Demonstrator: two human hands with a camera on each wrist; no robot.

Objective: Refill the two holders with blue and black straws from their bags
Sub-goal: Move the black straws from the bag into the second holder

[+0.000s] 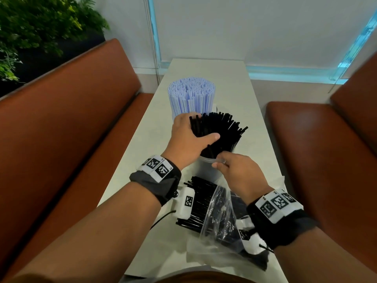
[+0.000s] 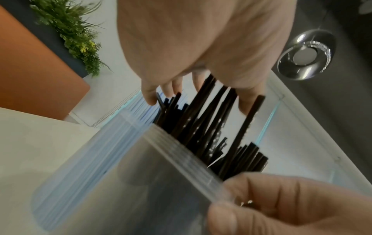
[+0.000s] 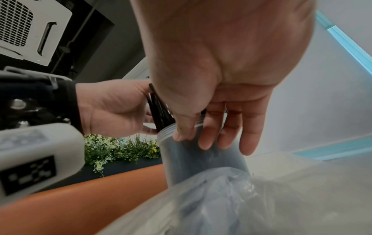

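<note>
A clear holder (image 1: 206, 170) stands mid-table with black straws (image 1: 224, 129) fanning out of its top. My left hand (image 1: 195, 133) grips a bunch of these straws from the left, thumb across the front. In the left wrist view its fingers (image 2: 149, 95) and thumb curl round the black straws (image 2: 201, 119). My right hand (image 1: 219, 160) pinches the holder's near rim; in the right wrist view the thumb sits at the rim and the fingers (image 3: 227, 135) lie against the holder (image 3: 201, 157) wall. Behind it stands a second holder packed with blue straws (image 1: 191, 94).
A clear plastic bag (image 1: 216, 213) with more black straws lies on the white table (image 1: 248, 119) near its front edge, under my wrists. Orange bench seats (image 1: 71, 123) flank the table. Plants (image 1: 40, 23) stand at the far left.
</note>
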